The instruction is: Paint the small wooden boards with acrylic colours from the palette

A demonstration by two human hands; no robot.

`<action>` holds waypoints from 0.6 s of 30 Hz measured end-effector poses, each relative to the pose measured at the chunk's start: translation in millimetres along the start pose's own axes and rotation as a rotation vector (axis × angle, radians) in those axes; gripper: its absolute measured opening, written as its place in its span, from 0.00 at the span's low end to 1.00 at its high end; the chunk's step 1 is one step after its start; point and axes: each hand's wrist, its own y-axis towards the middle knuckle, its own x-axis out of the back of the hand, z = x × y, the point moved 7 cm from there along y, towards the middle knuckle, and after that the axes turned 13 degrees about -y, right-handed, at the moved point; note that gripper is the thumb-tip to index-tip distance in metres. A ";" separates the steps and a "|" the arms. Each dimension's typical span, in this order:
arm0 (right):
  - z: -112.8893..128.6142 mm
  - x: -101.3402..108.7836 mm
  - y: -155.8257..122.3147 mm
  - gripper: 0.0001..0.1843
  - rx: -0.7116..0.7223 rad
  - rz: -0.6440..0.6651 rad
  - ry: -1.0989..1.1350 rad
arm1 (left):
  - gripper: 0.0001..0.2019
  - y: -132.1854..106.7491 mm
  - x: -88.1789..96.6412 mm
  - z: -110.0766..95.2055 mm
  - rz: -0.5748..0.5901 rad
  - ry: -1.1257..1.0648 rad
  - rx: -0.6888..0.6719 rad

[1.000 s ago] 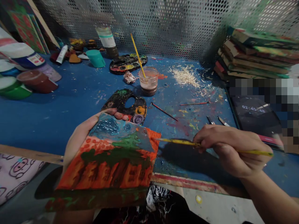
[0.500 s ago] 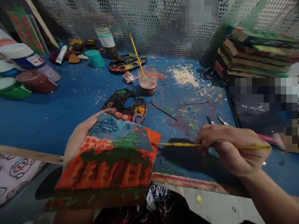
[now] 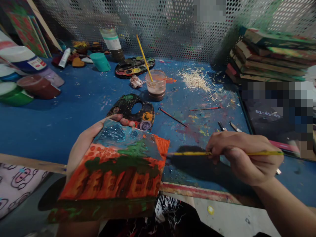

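My left hand (image 3: 82, 146) holds a small painted board (image 3: 116, 168) from behind, fingertips curled over its top edge. The board shows a blue sky, green trees and orange ground. My right hand (image 3: 243, 156) grips a yellow paintbrush (image 3: 192, 153) lying almost level, its tip touching the board's right edge. Just beyond the board a dark paint palette (image 3: 134, 110) with colour wells lies on the blue table (image 3: 49, 118).
A cup of murky water (image 3: 156, 85) holds a yellow brush, with a second palette (image 3: 134, 66) behind it. Paint jars (image 3: 37, 85) sit at left, stacked painted boards (image 3: 269, 56) at right. Loose brushes (image 3: 172, 118), wood shavings (image 3: 196, 80) and a dark tablet (image 3: 269, 121) lie nearby. A perforated metal screen closes the back.
My right hand has lowered and levelled the brush, bringing its tip against the board's right edge. My left hand and the board have stayed put.
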 end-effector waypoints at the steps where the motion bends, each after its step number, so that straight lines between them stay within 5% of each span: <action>1: 0.1 0.8 -0.3 0.09 0.005 -0.012 0.005 | 0.18 -1.0 0.0 -0.1 -0.009 -0.002 -0.001; 18: -0.9 -2.3 0.9 0.11 -0.009 0.024 0.032 | 0.17 1.5 4.2 -1.8 0.011 -0.014 -0.015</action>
